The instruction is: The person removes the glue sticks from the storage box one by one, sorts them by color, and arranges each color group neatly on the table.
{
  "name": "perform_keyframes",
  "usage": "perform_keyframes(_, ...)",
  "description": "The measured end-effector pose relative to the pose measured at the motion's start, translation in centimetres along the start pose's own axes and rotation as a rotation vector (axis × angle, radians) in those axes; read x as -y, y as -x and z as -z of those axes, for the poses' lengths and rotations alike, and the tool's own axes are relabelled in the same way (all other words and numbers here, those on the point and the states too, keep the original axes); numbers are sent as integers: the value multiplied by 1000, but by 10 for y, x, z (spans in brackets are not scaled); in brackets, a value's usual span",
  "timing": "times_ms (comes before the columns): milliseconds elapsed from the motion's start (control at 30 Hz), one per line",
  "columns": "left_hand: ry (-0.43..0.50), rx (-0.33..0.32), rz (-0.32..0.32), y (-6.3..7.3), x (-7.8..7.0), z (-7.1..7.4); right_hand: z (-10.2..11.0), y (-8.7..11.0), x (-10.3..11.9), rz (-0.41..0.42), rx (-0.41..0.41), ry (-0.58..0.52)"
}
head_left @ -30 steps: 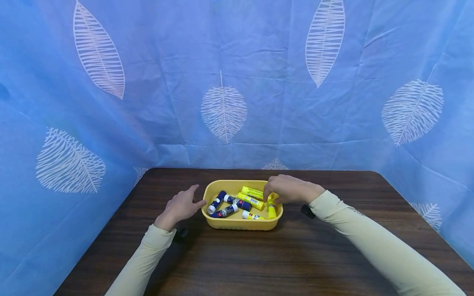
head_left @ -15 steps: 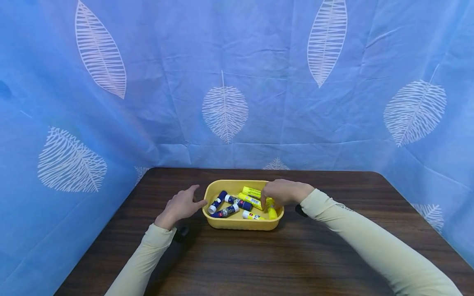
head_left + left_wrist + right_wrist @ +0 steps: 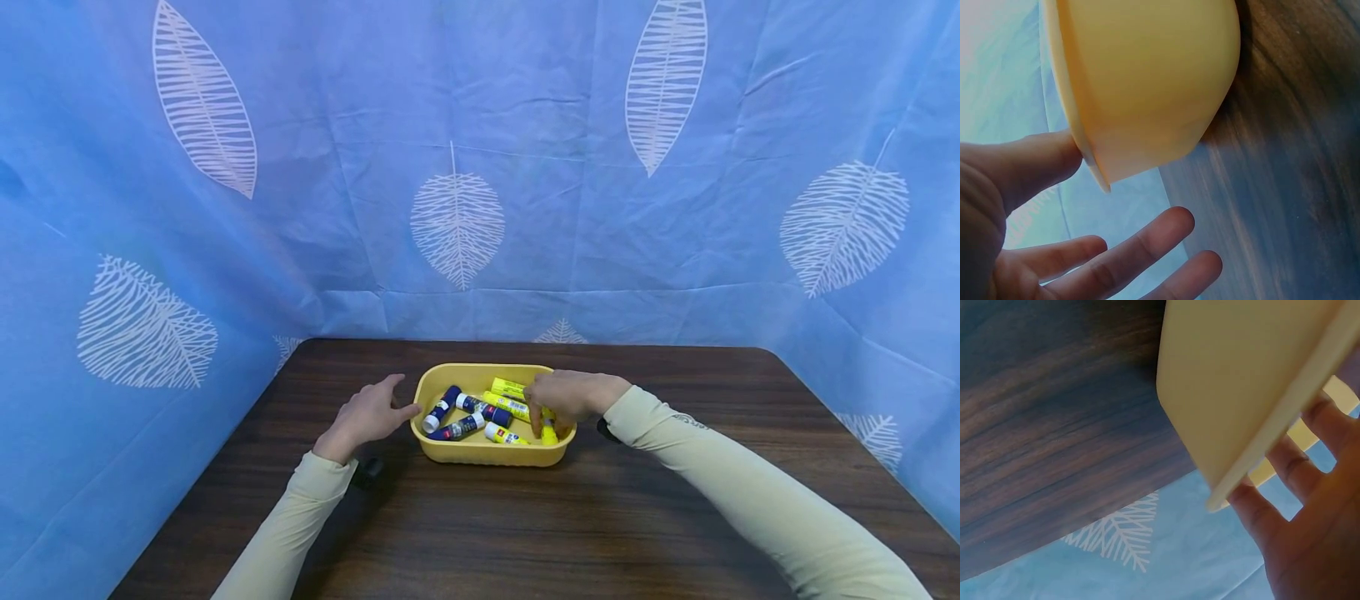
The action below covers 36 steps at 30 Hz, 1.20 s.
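A yellow basket stands on the table with several glue sticks in it. Dark blue glue sticks with white caps, one of them a glue stick by the left wall, fill the left half; yellow ones, such as a glue stick, lie to the right. My left hand has its fingers spread, the thumb tip at the basket's left rim. Over the right rim my right hand reaches inside, fingers pointing down by a yellow glue stick. The rim hides its fingertips in the right wrist view; I cannot tell whether they grip.
The dark wooden table extends on all sides of the basket. Behind it hangs a blue cloth with white leaf prints, which also runs along both sides.
My right hand has moved slightly left and lower into the basket. The front yellow glue stick with a white cap has shifted left and turned. My left hand keeps its place.
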<state>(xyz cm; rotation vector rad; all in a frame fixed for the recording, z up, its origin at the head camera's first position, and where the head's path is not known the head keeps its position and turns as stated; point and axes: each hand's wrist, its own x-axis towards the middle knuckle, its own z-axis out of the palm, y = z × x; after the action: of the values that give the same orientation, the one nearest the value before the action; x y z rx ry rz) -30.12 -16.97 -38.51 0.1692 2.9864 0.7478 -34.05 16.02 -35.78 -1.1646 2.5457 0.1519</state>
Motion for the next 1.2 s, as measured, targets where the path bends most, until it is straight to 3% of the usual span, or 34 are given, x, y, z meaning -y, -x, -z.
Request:
perform_keyframes(300, 9, -2, -2, 0, 0, -1, 1, 1, 4, -15, 4, 67)
perform_keyframes(567, 25, 1, 2, 1, 0, -1, -2, -4, 7, -2, 31, 198)
perform_keyframes(767, 34, 11, 3, 1, -2, -1, -3, -2, 7, -11, 32, 205)
perform_keyframes(1000, 33, 8, 9, 0, -3, -2, -2, 2, 5, 33, -12, 223)
perform_keyframes(1200, 34, 9, 19, 1, -3, -3, 12, 6, 5, 33, -70, 212)
